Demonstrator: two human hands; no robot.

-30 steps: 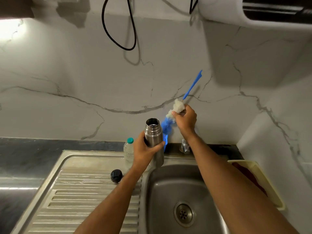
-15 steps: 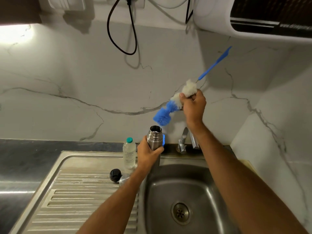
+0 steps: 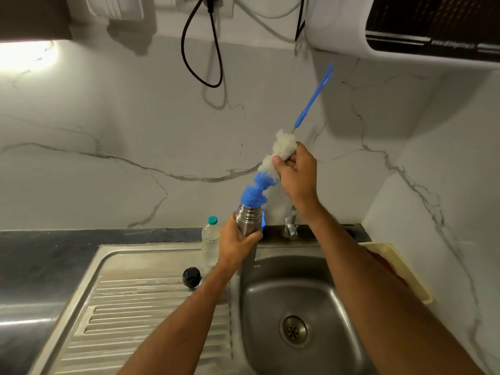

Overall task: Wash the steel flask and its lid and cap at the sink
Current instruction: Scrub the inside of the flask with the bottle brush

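Left hand [image 3: 234, 240] grips steel flask [image 3: 247, 221] above sink [image 3: 273, 299] rear rim; right hand [image 3: 295, 171] clenches bottle brush [image 3: 266, 175], tip at flask mouth. Drainboard [image 3: 130, 307]: black cap [image 3: 191, 276], plastic bottle [image 3: 210, 240] partly hidden by left hand.

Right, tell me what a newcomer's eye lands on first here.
The blue and white bottle brush, slanting up across the marble wall: the right hand grips its bristles while its blue tip enters the steel flask. The left hand holds that flask above the sink, behind the black cap on the drainboard.
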